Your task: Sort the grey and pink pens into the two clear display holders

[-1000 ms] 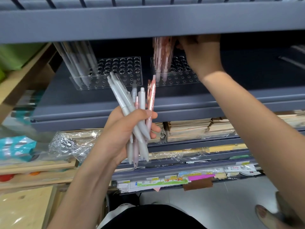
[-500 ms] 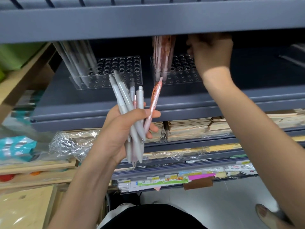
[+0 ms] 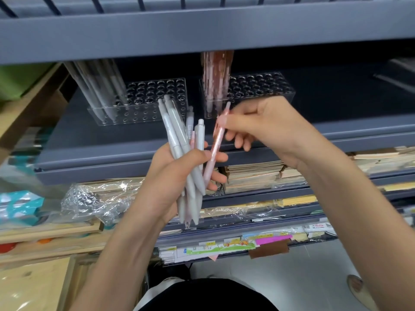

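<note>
Pink pen [image 3: 216,144] is pinched near its top by the right hand [image 3: 265,129], its lower end against the left hand [image 3: 177,173], which grips a bundle of grey pens [image 3: 179,140]. Farther back on the shelf [image 3: 336,122], the left holder [image 3: 143,104] carries stored grey pens [image 3: 98,93], the right holder [image 3: 258,93] stored pink pens [image 3: 216,77].

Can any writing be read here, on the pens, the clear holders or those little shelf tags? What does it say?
No text here reads clearly.
White tags on the lower shelf edge: red print, too blurred.
Green picture label beside them: too small.
Grey pens in the left hand, pink pen in the right hand, clear holders: no lettering visible.
</note>
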`<state>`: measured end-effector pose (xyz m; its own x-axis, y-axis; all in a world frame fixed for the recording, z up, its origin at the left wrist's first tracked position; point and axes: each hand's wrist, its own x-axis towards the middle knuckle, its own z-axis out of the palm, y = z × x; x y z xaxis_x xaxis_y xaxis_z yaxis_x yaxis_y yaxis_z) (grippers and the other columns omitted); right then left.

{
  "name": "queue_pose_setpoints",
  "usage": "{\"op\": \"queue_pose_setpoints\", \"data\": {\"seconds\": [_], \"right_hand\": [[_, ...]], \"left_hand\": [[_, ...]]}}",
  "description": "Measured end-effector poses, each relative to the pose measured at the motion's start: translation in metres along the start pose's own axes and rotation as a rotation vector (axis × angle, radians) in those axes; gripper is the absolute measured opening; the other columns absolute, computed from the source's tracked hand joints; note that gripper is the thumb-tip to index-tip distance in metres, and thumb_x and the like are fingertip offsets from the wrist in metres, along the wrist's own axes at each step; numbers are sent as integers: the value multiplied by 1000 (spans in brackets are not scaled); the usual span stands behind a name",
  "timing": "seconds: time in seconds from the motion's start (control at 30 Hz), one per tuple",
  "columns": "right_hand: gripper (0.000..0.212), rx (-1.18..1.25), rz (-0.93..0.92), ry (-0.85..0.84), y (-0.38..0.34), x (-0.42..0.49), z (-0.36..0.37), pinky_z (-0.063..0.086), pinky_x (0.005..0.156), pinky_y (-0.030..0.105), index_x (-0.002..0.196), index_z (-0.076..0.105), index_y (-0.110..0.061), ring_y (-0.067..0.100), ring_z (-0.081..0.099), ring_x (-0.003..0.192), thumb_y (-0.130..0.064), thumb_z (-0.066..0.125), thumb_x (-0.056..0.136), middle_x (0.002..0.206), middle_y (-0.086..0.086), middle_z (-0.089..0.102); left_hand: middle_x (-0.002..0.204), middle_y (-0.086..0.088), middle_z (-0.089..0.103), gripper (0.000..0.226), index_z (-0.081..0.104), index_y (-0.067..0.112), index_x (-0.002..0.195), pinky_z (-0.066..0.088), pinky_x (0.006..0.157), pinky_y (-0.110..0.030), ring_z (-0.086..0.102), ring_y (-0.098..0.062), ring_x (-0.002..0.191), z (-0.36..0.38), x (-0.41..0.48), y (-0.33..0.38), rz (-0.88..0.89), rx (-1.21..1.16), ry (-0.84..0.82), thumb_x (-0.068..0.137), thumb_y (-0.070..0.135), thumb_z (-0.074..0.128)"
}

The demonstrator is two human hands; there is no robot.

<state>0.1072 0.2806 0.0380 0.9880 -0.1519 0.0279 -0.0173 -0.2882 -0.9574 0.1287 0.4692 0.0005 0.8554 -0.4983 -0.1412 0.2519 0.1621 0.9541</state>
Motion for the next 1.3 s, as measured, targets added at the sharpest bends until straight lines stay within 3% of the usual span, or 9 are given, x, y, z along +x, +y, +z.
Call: {"op": "queue_pose_setpoints", "data": {"seconds": [0.2, 0.4, 0.57, 0.73, 0.8, 0.87, 1.0, 1.17, 1.3], "right_hand": [[20, 397, -157, 332, -1, 7, -22, 53, 54, 26, 74, 71, -12, 21, 66, 58, -3, 61, 89, 70, 10, 72], [15, 439, -395, 644, 4, 27, -39, 56, 66, 35, 93, 59, 3, 27, 67, 67, 7, 45, 88, 82, 18, 66], [20, 196, -440, 659, 8, 39, -35, 58, 74, 41, 91, 61, -1, 23, 67, 70, 4, 42, 87, 79, 10, 66], [18, -193, -314, 632, 2, 53, -28, 55, 86, 45, 74, 63, -30, 23, 70, 82, -21, 50, 82, 80, 1, 72], [15, -366, -303, 576, -1, 59, -25, 53, 88, 45, 85, 66, -29, 25, 68, 88, -32, 51, 85, 88, 3, 73], [19, -378, -283, 525, -6, 66, -21, 52, 90, 47, 98, 65, -28, 29, 65, 96, -32, 51, 86, 98, 7, 71], [42, -506, -218, 462, -13, 74, -16, 48, 98, 47, 119, 60, -13, 33, 60, 112, -36, 44, 88, 120, 11, 64], [37, -619, -170, 462, -16, 82, -18, 46, 98, 36, 117, 62, -8, 30, 61, 107, -32, 43, 97, 115, 13, 65], [41, -496, -134, 442, -18, 82, -17, 46, 102, 42, 125, 60, -10, 30, 60, 114, -33, 48, 93, 124, 11, 63]], "left_hand": [[90, -19, 76, 7, 54, 5, 101, 50, 44, -28, 63, -23, 47, 1, 1, 0, -18, -52, 29, 94, 4, 56], [86, -17, 76, 4, 50, 7, 98, 46, 44, -28, 53, -20, 42, -1, 5, 1, 11, -52, 121, 96, 10, 51], [87, -17, 76, 6, 51, 4, 95, 47, 44, -27, 54, -20, 42, -4, 4, 1, 11, -57, 126, 95, 10, 50], [80, -12, 75, 14, 57, 0, 85, 49, 45, -27, 57, -19, 44, -5, 4, 1, 25, -81, 183, 96, 9, 54], [73, -10, 73, 13, 56, 1, 86, 48, 43, -26, 56, -18, 43, -5, 4, 2, 25, -111, 226, 96, 9, 55], [70, -10, 72, 11, 55, 1, 87, 47, 42, -25, 55, -18, 43, -5, 4, 3, 22, -124, 235, 96, 9, 55], [72, -11, 72, 12, 55, 2, 87, 47, 43, -25, 55, -18, 43, -7, 3, 3, 17, -101, 207, 97, 9, 54], [71, -10, 71, 14, 54, 0, 86, 46, 43, -25, 54, -19, 42, -10, 3, 3, 24, -88, 202, 96, 10, 55], [63, -5, 65, 13, 54, 0, 93, 43, 40, -24, 52, -19, 40, -11, 3, 4, 36, -103, 199, 96, 12, 55]]}}
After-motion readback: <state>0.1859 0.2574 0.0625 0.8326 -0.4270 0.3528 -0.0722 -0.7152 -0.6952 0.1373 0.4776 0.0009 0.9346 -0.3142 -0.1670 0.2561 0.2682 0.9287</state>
